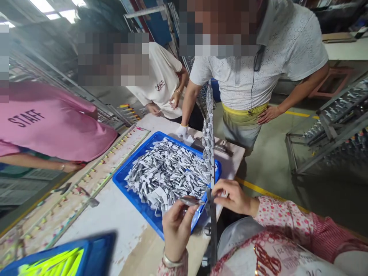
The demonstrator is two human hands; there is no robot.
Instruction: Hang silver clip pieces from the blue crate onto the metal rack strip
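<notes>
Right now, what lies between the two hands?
In the head view, a small silver metal piece pinched by the left hand, then the upright rack bar that the right hand touches.

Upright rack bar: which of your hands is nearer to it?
Right. The right hand touches the rack bar at its lower part; the left hand holds a metal piece just left of it.

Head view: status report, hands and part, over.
Left hand pinching a metal part. Right hand gripping the rack bar. Blue tray of parts alongside; nothing blocking.
</notes>
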